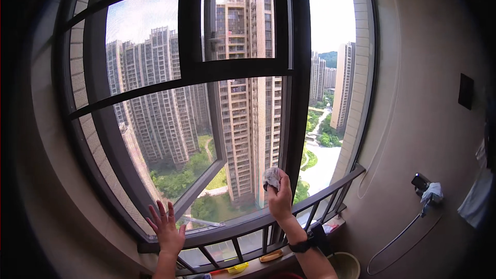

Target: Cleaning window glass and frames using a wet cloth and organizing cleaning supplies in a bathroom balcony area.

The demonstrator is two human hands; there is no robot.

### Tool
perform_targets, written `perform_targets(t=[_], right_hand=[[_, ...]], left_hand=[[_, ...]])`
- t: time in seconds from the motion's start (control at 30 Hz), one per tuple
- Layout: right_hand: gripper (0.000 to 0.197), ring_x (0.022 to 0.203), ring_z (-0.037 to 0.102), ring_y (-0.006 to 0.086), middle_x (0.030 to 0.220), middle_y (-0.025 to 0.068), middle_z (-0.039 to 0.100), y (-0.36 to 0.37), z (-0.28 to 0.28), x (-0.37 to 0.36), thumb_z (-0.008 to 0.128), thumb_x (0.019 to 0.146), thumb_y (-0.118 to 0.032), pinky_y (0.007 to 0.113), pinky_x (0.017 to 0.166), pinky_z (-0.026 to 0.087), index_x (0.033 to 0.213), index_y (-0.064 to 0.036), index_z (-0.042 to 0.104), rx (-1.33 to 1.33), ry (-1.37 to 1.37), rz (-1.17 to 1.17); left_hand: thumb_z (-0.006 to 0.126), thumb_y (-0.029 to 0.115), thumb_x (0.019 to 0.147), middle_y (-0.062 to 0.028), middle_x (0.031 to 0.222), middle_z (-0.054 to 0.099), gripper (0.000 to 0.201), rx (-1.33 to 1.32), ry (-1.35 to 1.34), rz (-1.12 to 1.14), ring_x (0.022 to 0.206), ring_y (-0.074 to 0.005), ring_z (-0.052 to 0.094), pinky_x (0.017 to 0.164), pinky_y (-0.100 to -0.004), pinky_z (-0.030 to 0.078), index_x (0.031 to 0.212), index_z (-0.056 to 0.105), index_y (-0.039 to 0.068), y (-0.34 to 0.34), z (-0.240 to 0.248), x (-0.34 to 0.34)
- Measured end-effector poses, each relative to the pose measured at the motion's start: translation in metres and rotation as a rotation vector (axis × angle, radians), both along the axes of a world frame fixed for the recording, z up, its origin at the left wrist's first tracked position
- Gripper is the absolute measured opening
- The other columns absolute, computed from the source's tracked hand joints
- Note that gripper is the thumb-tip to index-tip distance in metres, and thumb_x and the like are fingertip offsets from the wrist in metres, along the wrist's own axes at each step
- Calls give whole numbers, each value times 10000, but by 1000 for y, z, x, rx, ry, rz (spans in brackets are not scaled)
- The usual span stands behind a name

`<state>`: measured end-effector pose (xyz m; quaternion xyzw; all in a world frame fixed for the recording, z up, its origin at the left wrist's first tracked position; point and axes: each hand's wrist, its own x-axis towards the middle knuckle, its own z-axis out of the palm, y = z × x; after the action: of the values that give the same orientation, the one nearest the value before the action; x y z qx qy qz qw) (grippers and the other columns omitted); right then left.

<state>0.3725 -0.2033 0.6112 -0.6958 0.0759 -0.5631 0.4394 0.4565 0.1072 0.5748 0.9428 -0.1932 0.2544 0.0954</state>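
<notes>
Our right hand (pixel 279 196) clutches a crumpled cloth (pixel 271 177) low against the window pane (pixel 243 139), left hand (pixel 168 227) splayed flat; most glass above looks unwiped.

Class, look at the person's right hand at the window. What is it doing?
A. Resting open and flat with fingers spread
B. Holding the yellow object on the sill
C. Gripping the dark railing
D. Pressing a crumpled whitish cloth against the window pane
D: the right hand is closed around a crumpled whitish cloth held up against the window pane, above the dark railing; the spread, open one is the left hand.
</notes>
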Motion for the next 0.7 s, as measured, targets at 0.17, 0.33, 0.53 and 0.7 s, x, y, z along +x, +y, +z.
perform_targets(t=[0.17, 0.33, 0.53, 0.7], right_hand=[[380, 1110, 493, 360, 1203, 195, 487, -19, 96, 21, 488, 725, 136, 412, 937, 406, 1076, -9, 505, -368, -154, -188], [356, 1178, 466, 332, 1342, 158, 428, -34, 226, 35, 455, 769, 159, 350, 948, 446, 1081, -5, 506, -507, -293, -341], [345, 914, 583, 234, 968, 150, 611, -32, 271, 27, 385, 718, 79, 327, 807, 452, 990, -19, 573, -54, -183, 125], [249, 894, 573, 251, 962, 166, 596, 28, 273, 38, 440, 790, 14, 341, 804, 442, 1004, -6, 568, -214, -94, 73]], left_hand=[[717, 345, 718, -94, 1531, -89, 1033, 89, 14, -9, 1397, -366, -83, 1085, -591, -22, 1477, 32, 200, 14, -12, 10], [713, 380, 720, -87, 1525, -133, 1039, 87, 112, -95, 1390, -360, -127, 1081, -591, -41, 1476, 22, 203, 29, -7, 10], [689, 479, 725, -141, 1487, -240, 1074, 181, 206, -195, 1345, -414, -235, 1040, -627, -106, 1472, -28, 192, 39, -24, 24], [653, 569, 726, -189, 1432, -332, 1119, 206, 330, -219, 1280, -456, -329, 1002, -632, -164, 1456, -111, 201, 32, -36, 22]])
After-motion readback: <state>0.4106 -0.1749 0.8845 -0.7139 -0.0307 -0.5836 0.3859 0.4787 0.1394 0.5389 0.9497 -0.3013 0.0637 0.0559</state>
